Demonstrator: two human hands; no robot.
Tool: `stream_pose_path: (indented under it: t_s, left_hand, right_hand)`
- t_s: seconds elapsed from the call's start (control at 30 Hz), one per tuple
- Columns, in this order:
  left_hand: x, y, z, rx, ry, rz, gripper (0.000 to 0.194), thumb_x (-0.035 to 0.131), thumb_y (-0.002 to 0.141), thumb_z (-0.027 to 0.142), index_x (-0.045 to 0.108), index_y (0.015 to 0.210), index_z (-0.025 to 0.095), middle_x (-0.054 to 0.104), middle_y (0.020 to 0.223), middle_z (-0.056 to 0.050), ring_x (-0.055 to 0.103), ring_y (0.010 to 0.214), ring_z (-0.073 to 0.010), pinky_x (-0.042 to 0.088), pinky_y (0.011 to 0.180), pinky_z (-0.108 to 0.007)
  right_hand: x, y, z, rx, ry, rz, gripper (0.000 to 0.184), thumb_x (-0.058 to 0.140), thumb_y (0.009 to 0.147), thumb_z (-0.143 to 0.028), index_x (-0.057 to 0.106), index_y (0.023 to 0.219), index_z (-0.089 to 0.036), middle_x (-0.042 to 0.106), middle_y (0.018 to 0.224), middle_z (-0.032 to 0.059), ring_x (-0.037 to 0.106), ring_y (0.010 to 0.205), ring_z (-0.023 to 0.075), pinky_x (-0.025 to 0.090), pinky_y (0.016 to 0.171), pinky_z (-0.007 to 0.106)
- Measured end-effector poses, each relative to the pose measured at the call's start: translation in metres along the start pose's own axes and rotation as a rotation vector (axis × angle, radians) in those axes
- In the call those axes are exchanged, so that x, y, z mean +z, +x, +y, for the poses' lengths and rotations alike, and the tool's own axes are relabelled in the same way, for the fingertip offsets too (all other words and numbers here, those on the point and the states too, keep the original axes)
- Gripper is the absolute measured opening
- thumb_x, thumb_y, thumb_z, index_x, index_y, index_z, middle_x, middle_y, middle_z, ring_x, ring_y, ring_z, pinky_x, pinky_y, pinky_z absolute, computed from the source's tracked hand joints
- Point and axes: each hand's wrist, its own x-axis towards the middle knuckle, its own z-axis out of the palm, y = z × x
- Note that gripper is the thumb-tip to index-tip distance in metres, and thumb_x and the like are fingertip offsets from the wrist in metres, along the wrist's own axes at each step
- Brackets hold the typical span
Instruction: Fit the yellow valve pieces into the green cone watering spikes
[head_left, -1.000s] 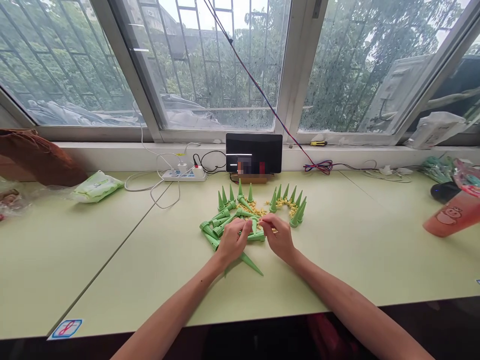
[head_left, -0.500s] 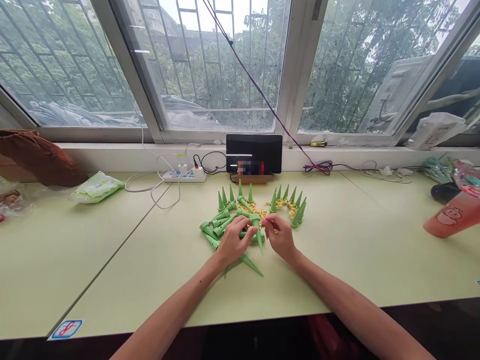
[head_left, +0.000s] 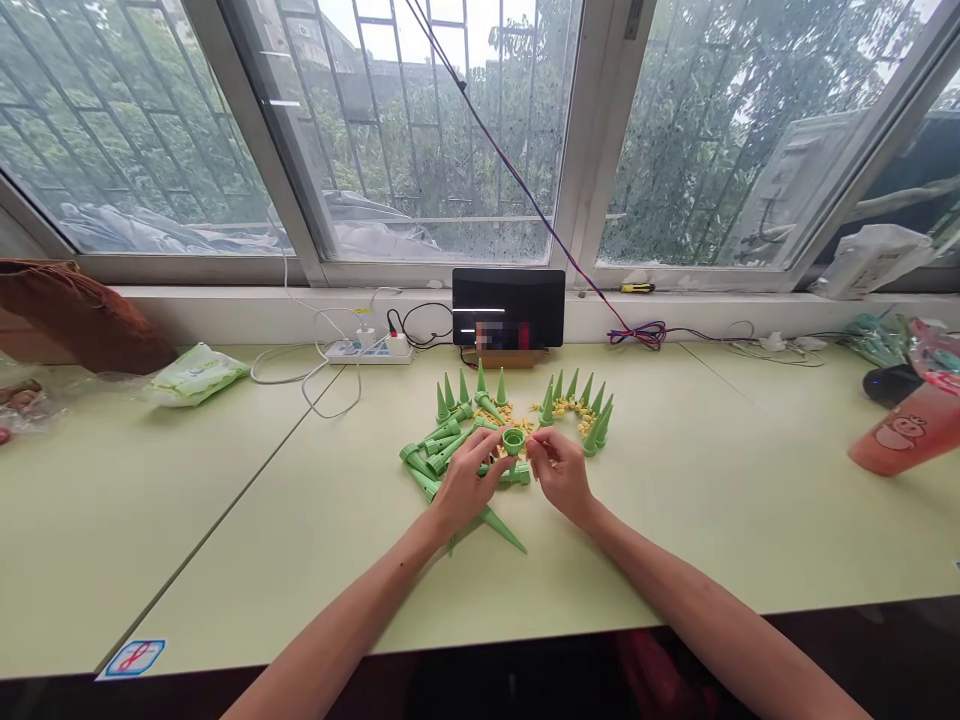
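My left hand (head_left: pixel 466 482) is closed round a green plastic watering spike (head_left: pixel 514 442), its round hollow end facing me. Just right of that rim, my right hand (head_left: pixel 561 475) is pinched; anything between its fingertips is too small to make out. Loose green spikes (head_left: pixel 442 440) lie in a pile beside and under my left hand. Beyond my hands, several spikes (head_left: pixel 574 384) stand point up in an arc at the right, and more stand (head_left: pixel 451 390) at the left. Small yellow pieces (head_left: pixel 576 410) are scattered among them.
A dark tablet (head_left: pixel 508 308) leans at the back of the pale green table (head_left: pixel 712 500). A power strip (head_left: pixel 371 350) with cables and a green-white packet (head_left: pixel 196 376) lie left. At the right is a pink cup (head_left: pixel 900 432).
The spike in my left hand has tipped so its hollow end now faces me; before, its point hung down towards me. My right hand has shifted very slightly.
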Motion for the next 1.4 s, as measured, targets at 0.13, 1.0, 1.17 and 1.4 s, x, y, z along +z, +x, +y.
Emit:
stream_pose_path:
  t_s: [0.13, 1.0, 1.17, 1.4]
  left_hand:
    - [0.0030, 0.0002, -0.0002, -0.017, 0.018, 0.018, 0.034, 0.050, 0.098, 0.030, 0.056, 0.131, 0.025, 0.059, 0.098, -0.005, 0.056, 0.079, -0.0165, 0.048, 0.077, -0.030]
    - [0.0045, 0.0002, 0.0038, -0.303, -0.296, 0.069, 0.060, 0.037, 0.098, 0.054, 0.040, 0.050, 0.018, 0.043, 0.049, 0.001, 0.040, 0.048, -0.0111, 0.032, 0.049, -0.027]
    - [0.0021, 0.0005, 0.0026, -0.209, -0.244, 0.049, 0.052, 0.041, 0.098, 0.047, 0.040, 0.056, 0.018, 0.038, 0.056, 0.002, 0.039, 0.054, -0.0111, 0.032, 0.052, -0.026]
    - [0.0016, -0.0026, 0.0053, -0.181, -0.203, -0.004, 0.023, 0.054, 0.094, 0.038, 0.062, 0.090, 0.016, 0.055, 0.085, -0.003, 0.050, 0.066, -0.0114, 0.041, 0.054, -0.023]
  right_hand:
    - [0.0007, -0.0004, -0.0011, -0.033, -0.005, 0.009, 0.020, 0.053, 0.097, -0.033, 0.057, 0.082, -0.020, 0.057, 0.067, -0.0013, 0.050, 0.049, 0.0102, 0.044, 0.044, 0.023]
    - [0.0018, -0.0001, -0.0076, -0.314, -0.106, -0.056, 0.016, 0.049, 0.098, -0.021, 0.065, 0.095, -0.022, 0.065, 0.090, 0.0070, 0.062, 0.073, 0.0158, 0.052, 0.059, 0.027]
    - [0.0033, 0.0005, -0.0072, -0.271, -0.090, -0.027, 0.014, 0.052, 0.097, -0.019, 0.064, 0.090, -0.020, 0.065, 0.087, 0.0062, 0.060, 0.066, 0.0140, 0.049, 0.055, 0.025]
    - [0.0031, -0.0002, -0.0027, -0.107, -0.028, -0.020, 0.015, 0.053, 0.095, -0.024, 0.059, 0.083, -0.020, 0.061, 0.077, 0.0029, 0.053, 0.057, 0.0122, 0.046, 0.051, 0.024]
